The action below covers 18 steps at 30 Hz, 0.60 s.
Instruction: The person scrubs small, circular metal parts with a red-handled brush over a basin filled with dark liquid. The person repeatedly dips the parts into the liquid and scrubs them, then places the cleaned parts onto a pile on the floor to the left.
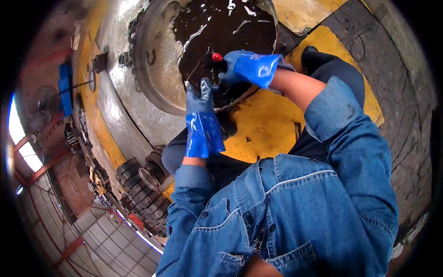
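Note:
A large round metal pan [159, 99] holds dark, glossy liquid [221, 27] with pale streaks on it. Both my hands wear blue rubber gloves and work over the near part of this pan. My right hand [240, 67] is closed around a red-tipped tool [217, 57]; only its red end shows clearly. To its left, my left hand [200, 94] points away from me, with finger and thumb around something dark and wet that I cannot make out. A thin pale line runs between the hands, and the dark liquid hides the shape there.
The pan stands on a grey metal surface [115, 99] beside a yellow-painted floor patch [263, 124], between my legs. Stacked black ribbed rings [140, 189] lie at left near my knee. Small dark rings [124, 59] sit against the pan's left side. Dark floor plates [392, 87] extend at right.

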Tool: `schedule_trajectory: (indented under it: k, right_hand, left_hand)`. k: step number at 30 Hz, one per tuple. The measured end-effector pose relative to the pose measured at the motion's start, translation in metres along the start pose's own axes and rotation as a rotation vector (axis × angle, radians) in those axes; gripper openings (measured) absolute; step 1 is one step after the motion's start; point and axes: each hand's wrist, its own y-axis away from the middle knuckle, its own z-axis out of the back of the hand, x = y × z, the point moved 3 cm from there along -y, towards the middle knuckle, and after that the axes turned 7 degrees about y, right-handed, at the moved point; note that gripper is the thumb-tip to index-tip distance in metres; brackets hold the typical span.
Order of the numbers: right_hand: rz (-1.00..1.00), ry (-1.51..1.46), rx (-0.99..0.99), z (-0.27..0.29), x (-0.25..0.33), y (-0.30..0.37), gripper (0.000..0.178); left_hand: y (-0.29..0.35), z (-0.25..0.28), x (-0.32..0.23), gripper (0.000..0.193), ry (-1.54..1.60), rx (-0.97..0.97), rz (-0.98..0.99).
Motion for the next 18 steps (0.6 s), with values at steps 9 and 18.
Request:
schedule_trajectory:
  k: [9, 18]
  right_hand:
    - [-0.257, -0.048, -0.394, 0.042, -0.018, 0.009, 0.044]
    - [0.128, -0.804, -0.386, 0.026, 0.000, -0.019, 0.043]
  left_hand:
    - [-0.045, 0.014, -0.023, 0.035, 0.010, 0.381, 0.351]
    - [-0.044, 0.016, -0.003, 0.033, 0.236, 0.485, 0.342]
